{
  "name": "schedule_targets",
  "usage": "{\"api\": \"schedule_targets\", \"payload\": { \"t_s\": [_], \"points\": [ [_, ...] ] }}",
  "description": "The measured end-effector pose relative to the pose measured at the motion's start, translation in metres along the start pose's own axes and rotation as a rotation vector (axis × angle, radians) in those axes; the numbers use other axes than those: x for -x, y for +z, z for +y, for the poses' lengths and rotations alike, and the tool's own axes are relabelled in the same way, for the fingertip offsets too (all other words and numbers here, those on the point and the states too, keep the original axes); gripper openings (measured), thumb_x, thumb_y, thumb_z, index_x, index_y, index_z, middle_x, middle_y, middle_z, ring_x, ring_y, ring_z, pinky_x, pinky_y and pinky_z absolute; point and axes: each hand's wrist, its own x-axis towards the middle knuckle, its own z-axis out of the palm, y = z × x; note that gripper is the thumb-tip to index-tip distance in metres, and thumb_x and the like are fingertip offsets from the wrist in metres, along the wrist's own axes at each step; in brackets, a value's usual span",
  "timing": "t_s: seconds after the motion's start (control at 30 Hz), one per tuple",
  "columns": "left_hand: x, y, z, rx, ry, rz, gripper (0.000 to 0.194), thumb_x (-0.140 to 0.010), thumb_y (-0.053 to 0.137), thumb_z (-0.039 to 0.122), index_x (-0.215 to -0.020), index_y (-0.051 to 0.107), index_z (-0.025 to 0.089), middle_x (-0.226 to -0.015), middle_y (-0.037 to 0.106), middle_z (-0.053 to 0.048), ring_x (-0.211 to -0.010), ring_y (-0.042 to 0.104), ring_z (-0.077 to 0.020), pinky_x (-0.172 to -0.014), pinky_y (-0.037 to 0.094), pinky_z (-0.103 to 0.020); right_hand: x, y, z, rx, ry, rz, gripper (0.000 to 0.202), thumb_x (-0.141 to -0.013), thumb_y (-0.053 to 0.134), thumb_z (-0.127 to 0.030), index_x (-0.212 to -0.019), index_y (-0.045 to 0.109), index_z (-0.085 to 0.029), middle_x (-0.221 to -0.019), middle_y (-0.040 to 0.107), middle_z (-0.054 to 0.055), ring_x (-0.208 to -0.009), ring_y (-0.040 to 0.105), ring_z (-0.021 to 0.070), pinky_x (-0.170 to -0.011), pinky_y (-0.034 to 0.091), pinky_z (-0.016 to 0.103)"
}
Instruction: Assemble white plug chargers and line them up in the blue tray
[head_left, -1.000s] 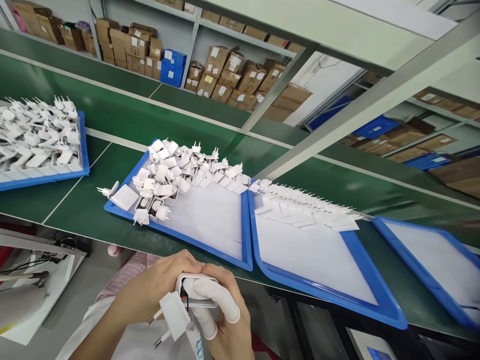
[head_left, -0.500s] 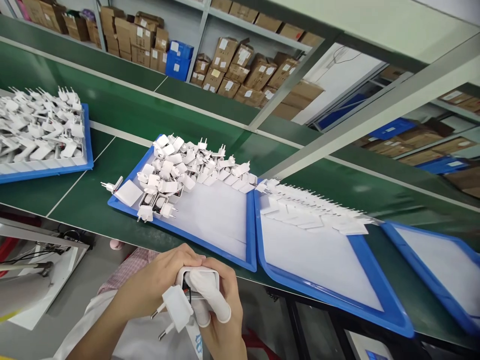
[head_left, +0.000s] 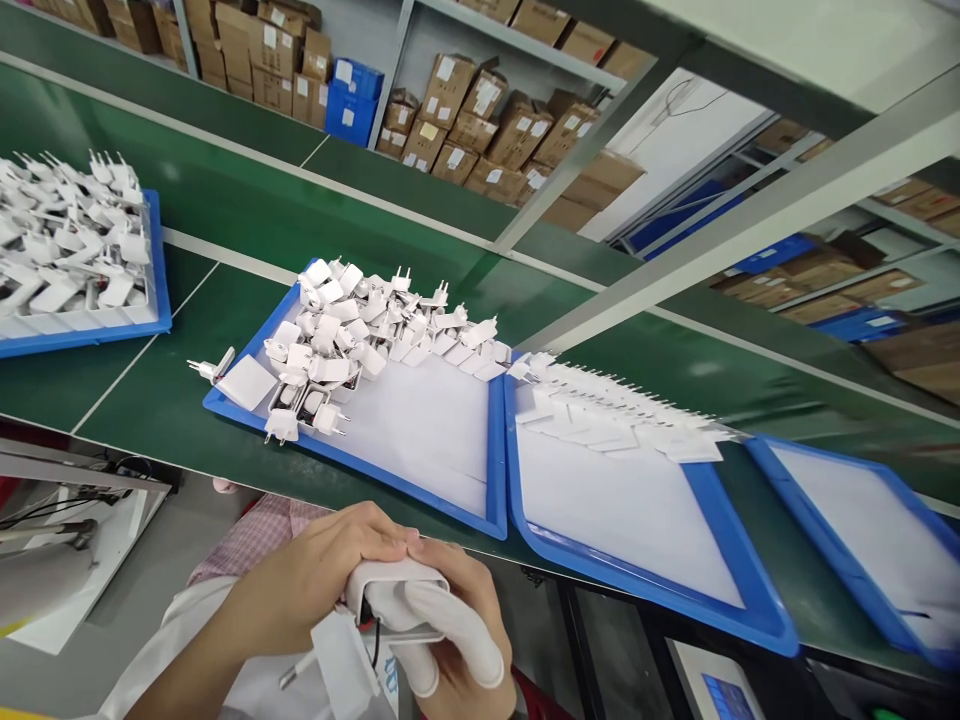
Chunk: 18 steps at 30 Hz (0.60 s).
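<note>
Head view: white casing (head_left: 399, 570), open-ended, apparently hollow; black wire (head_left: 376, 643) showing.

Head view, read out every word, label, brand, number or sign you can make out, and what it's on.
No text reads clearly.
White labels on the cardboard boxes: too small.
Labels on the blue boxes: too small.
Blue lettering on the white strip: partly hidden, unreadable.
Blue screen, lower right: blurred.
Held white casing: no text visible.

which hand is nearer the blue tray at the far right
Right. The right hand holds a white casing, left of the blue tray; the left hand, also on that casing, is farther left.
</note>
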Motion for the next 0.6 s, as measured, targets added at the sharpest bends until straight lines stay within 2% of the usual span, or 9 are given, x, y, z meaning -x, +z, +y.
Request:
{"api": "schedule_targets", "payload": {
  "t_s": [0.07,0.13,0.27,0.4,0.6],
  "points": [
    [0.001,0.0,-0.001,-0.068,0.137,-0.025,0.028,-0.091,0.063,0.024,-0.119,0.058,0.026,-0.113,0.07,-0.007,-0.106,0.067,-0.0261,-0.087,0.057,-0.038,0.003,-0.003,0.001,0.045,0.022,-0.046,0.04,-0.093,0.062,-0.027,-0.132,0.052,-0.027,-0.116,0.064,0.008,-0.104,0.066,0.0222,-0.085,0.056,0.033],
    [0.002,0.001,-0.004,-0.129,0.226,0.0,0.031,-0.096,0.054,0.018,-0.125,0.051,0.026,-0.117,0.068,-0.009,-0.113,0.064,-0.0249,-0.089,0.056,-0.037,0.003,-0.005,0.003,0.113,0.015,-0.073,0.043,-0.091,0.061,-0.02,-0.133,0.051,-0.026,-0.117,0.065,0.008,-0.106,0.066,0.0218,-0.085,0.057,0.032],
    [0.002,0.002,-0.011,-0.202,0.225,0.046,0.034,-0.097,0.051,0.02,-0.13,0.047,0.026,-0.117,0.067,-0.01,-0.112,0.064,-0.0252,-0.085,0.057,-0.036,-0.006,-0.007,0.005,0.27,-0.051,-0.098,0.038,-0.089,0.058,-0.015,-0.126,0.057,-0.025,-0.112,0.067,0.006,-0.1,0.068,0.0215,-0.083,0.058,0.034],
    [-0.002,0.002,-0.016,-0.212,0.22,0.052,0.036,-0.095,0.056,0.021,-0.129,0.049,0.026,-0.115,0.068,-0.01,-0.108,0.066,-0.0259,-0.085,0.057,-0.037,-0.014,-0.003,0.009,0.23,-0.118,-0.155,0.038,-0.088,0.058,-0.01,-0.121,0.058,-0.027,-0.115,0.066,0.007,-0.102,0.068,0.0208,-0.084,0.059,0.035],
    [-0.003,0.002,-0.022,-0.239,0.259,0.082,0.043,-0.091,0.052,0.008,-0.131,0.047,0.024,-0.121,0.065,-0.011,-0.117,0.063,-0.027,-0.091,0.055,-0.039,-0.001,0.006,0.023,0.107,-0.046,0.008,0.045,-0.093,0.06,-0.019,-0.137,0.049,-0.026,-0.126,0.064,0.012,-0.115,0.066,0.0245,-0.09,0.061,0.039]
  ]
}}
